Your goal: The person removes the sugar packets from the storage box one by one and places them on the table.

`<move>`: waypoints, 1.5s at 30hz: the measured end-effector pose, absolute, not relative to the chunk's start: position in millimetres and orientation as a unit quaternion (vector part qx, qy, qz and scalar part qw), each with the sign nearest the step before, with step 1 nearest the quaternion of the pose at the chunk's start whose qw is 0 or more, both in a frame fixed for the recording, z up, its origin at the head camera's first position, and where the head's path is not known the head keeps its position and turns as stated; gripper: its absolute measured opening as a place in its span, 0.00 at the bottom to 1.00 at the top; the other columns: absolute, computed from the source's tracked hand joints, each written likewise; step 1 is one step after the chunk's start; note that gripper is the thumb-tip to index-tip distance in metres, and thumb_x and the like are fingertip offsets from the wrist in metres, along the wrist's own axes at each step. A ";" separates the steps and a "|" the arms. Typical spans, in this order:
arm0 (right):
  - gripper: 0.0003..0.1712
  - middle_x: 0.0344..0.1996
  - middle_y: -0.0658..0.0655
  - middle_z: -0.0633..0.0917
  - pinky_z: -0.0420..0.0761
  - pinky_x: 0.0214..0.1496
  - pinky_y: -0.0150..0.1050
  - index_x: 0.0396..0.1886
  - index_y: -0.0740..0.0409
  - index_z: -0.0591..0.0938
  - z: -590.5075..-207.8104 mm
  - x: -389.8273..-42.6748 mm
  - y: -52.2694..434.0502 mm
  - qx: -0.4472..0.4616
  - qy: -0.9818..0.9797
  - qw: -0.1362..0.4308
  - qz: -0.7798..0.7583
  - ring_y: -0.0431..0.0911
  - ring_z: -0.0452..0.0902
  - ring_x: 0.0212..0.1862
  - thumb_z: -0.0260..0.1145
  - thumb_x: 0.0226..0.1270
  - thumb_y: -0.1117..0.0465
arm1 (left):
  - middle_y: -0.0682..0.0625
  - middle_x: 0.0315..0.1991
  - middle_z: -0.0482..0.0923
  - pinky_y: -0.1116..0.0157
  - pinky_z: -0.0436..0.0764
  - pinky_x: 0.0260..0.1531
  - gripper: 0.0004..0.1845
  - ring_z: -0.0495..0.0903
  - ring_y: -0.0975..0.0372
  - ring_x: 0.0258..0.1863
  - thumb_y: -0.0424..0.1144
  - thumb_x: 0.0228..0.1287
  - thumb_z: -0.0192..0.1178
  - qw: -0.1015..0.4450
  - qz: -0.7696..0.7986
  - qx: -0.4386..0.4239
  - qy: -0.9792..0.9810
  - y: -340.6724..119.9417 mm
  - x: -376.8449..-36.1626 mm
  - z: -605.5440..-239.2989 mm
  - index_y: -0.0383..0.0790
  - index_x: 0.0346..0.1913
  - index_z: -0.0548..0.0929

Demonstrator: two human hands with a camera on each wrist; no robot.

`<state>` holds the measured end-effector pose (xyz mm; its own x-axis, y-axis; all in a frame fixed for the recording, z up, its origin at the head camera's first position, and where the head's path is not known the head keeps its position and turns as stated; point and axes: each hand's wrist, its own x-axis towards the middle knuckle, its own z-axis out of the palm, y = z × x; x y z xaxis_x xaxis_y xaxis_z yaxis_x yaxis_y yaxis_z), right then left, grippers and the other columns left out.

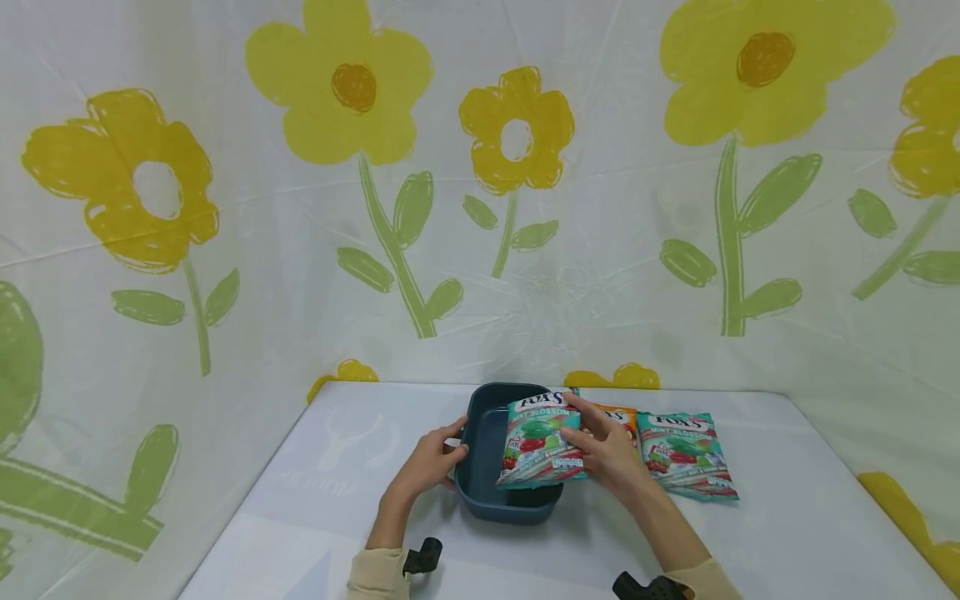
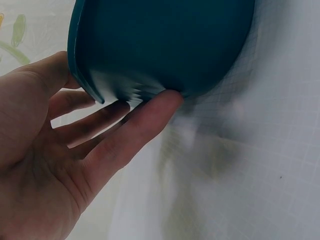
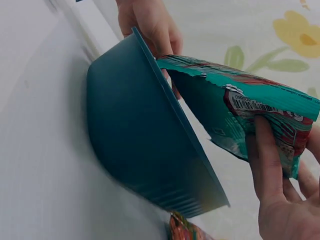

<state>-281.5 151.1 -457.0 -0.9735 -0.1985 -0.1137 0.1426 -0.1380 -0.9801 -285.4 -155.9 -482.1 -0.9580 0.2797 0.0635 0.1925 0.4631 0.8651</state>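
A dark teal plastic bin (image 1: pixel 472 479) stands on the table, its side filling the top of the left wrist view. My left hand (image 1: pixel 426 461) grips its left wall, with the thumb at the rim and fingers (image 2: pixel 145 127) against the outside. Above the bin's right part, my right hand (image 1: pixel 611 454) holds a teal Fox's Mint Blossom candy bag (image 1: pixel 534 442) by its right side. The bag tilts over the rim and hides part of the inside. In the right wrist view, the bag's barcode side (image 3: pixel 250 102) faces the camera.
Right of the bin, a second Mint Blossom bag (image 1: pixel 686 458) lies on the white table (image 1: pixel 780 517). An orange Fox's bag (image 1: pixel 622 417) lies between them, partly behind my right hand. Behind the table hangs a flower-printed curtain (image 1: pixel 600 250).
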 end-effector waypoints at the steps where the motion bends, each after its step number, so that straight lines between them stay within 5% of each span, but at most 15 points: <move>1: 0.36 0.69 0.52 0.68 0.86 0.54 0.46 0.69 0.31 0.71 -456.6 -280.4 153.2 -0.021 0.645 0.113 -0.756 0.52 0.75 0.58 0.72 0.61 0.52 | 0.33 0.64 0.71 0.61 0.87 0.20 0.30 0.81 0.44 0.55 0.36 0.71 0.54 0.043 0.500 0.138 0.854 -155.9 -285.6 -482.1 0.40 0.74 0.62; 29: 0.37 0.76 0.50 0.57 0.84 0.56 0.35 0.75 0.35 0.62 -458.2 -244.3 210.9 -0.016 0.653 0.100 -0.750 0.42 0.73 0.60 0.64 0.69 0.54 | 0.32 0.64 0.70 0.60 0.87 0.20 0.30 0.81 0.44 0.54 0.34 0.70 0.54 0.041 0.497 0.139 0.856 -157.7 -285.4 -481.8 0.38 0.74 0.62; 45: 0.36 0.70 0.44 0.63 0.84 0.56 0.37 0.76 0.37 0.60 -460.0 -233.3 234.7 -0.026 0.643 0.102 -0.758 0.38 0.78 0.56 0.61 0.72 0.57 | 0.30 0.64 0.70 0.60 0.87 0.19 0.30 0.81 0.43 0.54 0.33 0.71 0.53 0.039 0.500 0.141 0.854 -161.2 -284.1 -479.6 0.37 0.74 0.62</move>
